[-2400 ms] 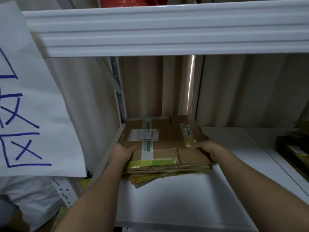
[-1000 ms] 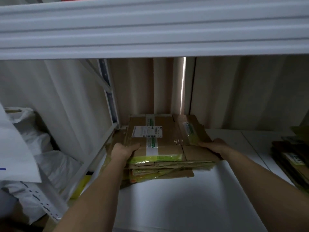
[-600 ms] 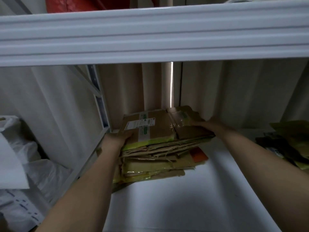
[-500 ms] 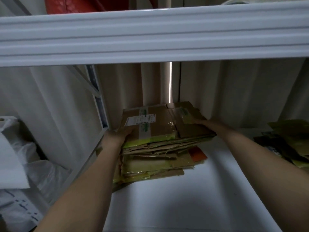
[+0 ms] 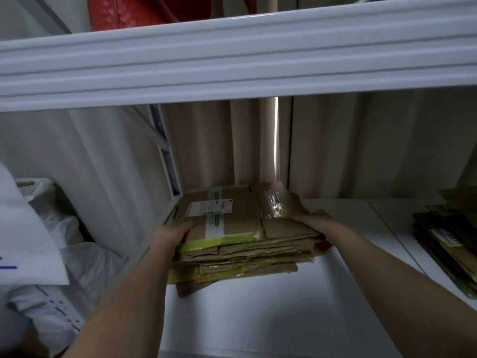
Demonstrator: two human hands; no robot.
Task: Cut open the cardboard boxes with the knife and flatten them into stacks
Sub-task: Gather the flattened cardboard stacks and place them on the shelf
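A stack of flattened cardboard boxes (image 5: 240,244) lies at the back left of a white shelf (image 5: 258,311), the top sheet bearing a white label and green tape. My left hand (image 5: 171,231) grips the stack's left edge, thumb on top. My right hand (image 5: 313,218) holds the right side, fingers over the top flap. The upper sheets sit nearly level on the lower ones. No knife is in view.
A white shelf beam (image 5: 232,60) crosses overhead, with something red (image 5: 144,11) above it. A second pile of flattened cardboard (image 5: 449,239) lies at the shelf's right. White plastic bags (image 5: 64,244) and a paper sign (image 5: 23,228) are beyond the upright post on the left.
The upper sheets, lifted and tilted half a second ago, have come down onto the lower pile. Both hands have kept hold of the stack's sides.
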